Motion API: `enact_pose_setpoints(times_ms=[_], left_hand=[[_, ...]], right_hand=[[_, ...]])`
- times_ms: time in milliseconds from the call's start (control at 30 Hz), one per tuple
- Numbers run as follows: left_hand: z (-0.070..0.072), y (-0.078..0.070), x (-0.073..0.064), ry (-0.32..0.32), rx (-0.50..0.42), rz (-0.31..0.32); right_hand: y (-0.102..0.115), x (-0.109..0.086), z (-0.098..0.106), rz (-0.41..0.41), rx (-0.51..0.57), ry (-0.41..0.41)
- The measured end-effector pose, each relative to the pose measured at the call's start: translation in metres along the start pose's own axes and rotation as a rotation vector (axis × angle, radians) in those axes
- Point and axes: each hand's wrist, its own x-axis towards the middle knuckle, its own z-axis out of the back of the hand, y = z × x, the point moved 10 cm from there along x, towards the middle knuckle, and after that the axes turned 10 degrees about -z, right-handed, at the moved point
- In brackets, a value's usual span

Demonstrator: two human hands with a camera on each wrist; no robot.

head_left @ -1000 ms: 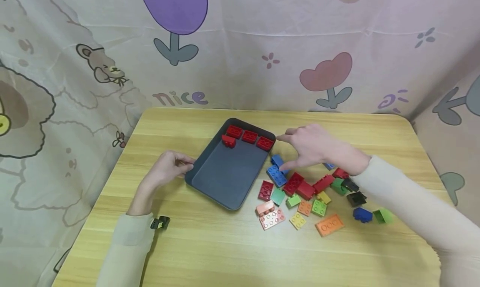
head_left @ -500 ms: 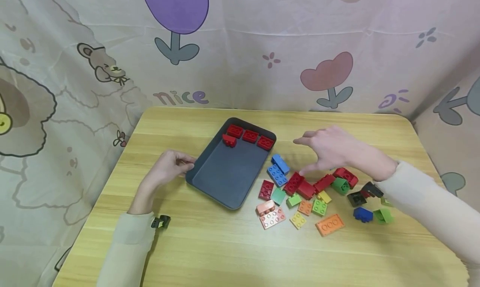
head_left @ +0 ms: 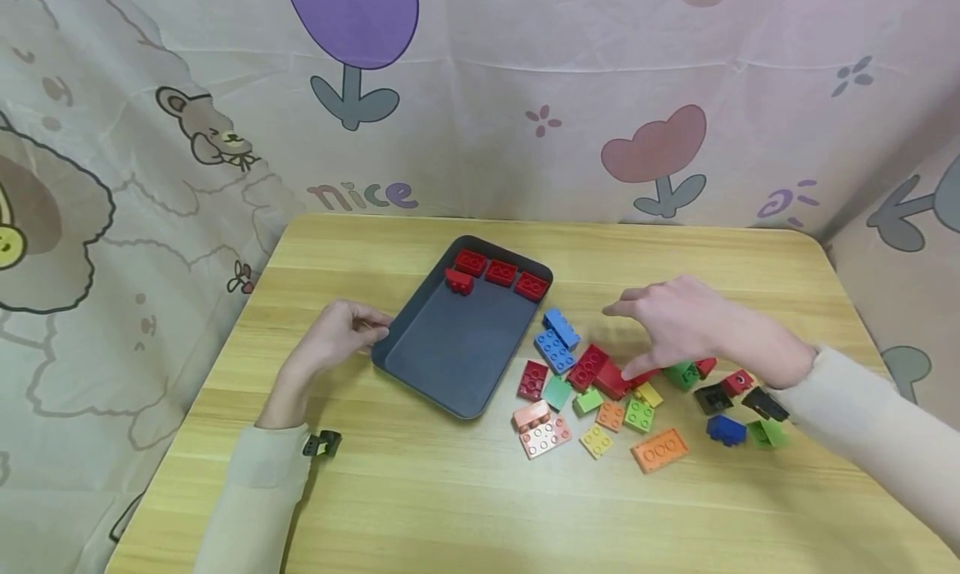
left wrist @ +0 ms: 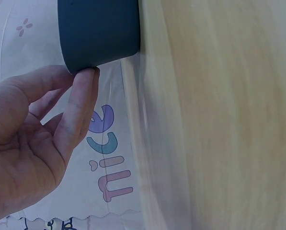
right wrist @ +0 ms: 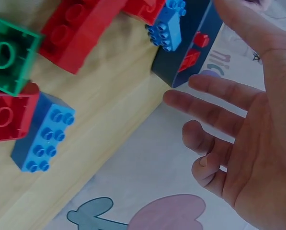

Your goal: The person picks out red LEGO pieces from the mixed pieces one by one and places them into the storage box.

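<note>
The person's left hand [head_left: 335, 339] pinches the rim of the dark tray [head_left: 450, 345] near its left corner, apparently to keep it from sliding on the table [head_left: 420, 491]. The right hand [head_left: 684, 320] holds nothing, thumb and forefinger parted above the loose red bricks [head_left: 588, 367] (whether the thumb touches one, the views do not settle). The two hands are well apart. The tray lies flat, left of the scattered bricks, its long axis slanting from far right to near left. Three red bricks [head_left: 500, 273] line its far end, an order that looks deliberate; a fourth brick [head_left: 459, 282] sits by the left wall. Outside, the blue brick [head_left: 555, 351] slants against the tray's axis, while the orange brick [head_left: 660, 451] points nearly sideways.
</note>
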Motion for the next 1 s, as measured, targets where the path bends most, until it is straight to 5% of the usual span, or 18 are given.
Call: enact_pose_setpoints(times_ms=[467,1000], left_hand=[[0.0,-0.001,0.0,0.002,-0.017,0.005],[0.0,-0.001,0.0,0.005,-0.017,0.009]], right_hand=[[-0.007,-0.016,-0.039,0.015,0.07,0.161],[-0.004,-0.018,-0.041,0.078,0.041,0.085]])
